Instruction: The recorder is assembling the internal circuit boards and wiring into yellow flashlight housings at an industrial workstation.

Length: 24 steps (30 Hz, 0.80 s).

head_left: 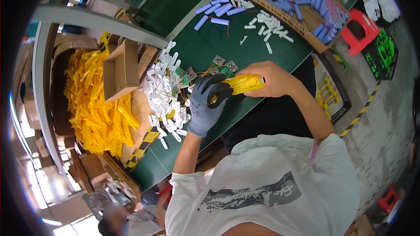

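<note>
My left hand (205, 105), in a grey glove with black fingertips, and my bare right hand (273, 78) both grip one yellow plastic housing (246, 83), held just above the green table (205, 43). The gloved fingers wrap its left end and the bare hand closes over its right end. Small circuit boards with coloured wires (221, 63) lie just beyond the housing. A heap of small white plastic parts (164, 89) lies to the left of my gloved hand.
Loose blue cylindrical cells (217, 9) and white pieces (271, 22) lie farther back. A wooden tray of blue cells (302, 0) stands at the back right. Left: an open cardboard box (120, 67), a bin of yellow housings (89, 100). Right: red stool (361, 28), green crate (381, 53). Another person (116, 223) sits lower left.
</note>
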Motion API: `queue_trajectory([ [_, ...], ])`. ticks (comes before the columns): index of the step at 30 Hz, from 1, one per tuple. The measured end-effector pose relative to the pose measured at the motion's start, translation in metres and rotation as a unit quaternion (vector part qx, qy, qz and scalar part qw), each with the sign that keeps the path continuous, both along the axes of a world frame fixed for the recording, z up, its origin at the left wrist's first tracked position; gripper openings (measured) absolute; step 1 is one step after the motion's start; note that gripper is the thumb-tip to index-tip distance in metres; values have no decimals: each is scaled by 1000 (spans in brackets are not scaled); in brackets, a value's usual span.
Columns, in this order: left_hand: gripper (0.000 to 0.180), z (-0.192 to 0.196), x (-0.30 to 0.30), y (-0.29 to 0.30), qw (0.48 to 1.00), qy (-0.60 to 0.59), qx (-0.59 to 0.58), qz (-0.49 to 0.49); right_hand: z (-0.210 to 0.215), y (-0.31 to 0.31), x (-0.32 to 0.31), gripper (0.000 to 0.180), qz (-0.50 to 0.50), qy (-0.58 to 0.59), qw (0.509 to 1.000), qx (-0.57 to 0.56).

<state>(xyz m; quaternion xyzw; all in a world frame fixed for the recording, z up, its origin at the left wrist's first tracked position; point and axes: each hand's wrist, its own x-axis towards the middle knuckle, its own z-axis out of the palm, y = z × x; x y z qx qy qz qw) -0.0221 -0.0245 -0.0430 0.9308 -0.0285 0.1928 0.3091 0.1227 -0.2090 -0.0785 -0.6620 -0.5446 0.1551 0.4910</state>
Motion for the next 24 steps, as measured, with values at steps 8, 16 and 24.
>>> queue_trajectory([
  [8, 22, -64, 8, 10, 995, -71, 7, 63, 11, 17, 43, 40, 40, 81, 989, -115],
  [16, 25, -68, 0, 12, 986, -115, 93, 74, -13, 140, 121, 17, -191, -299, 925, -139],
  [24, 27, -70, -3, 12, 989, -107, 59, 83, -12, 160, 121, 37, -224, -359, 869, -257],
])
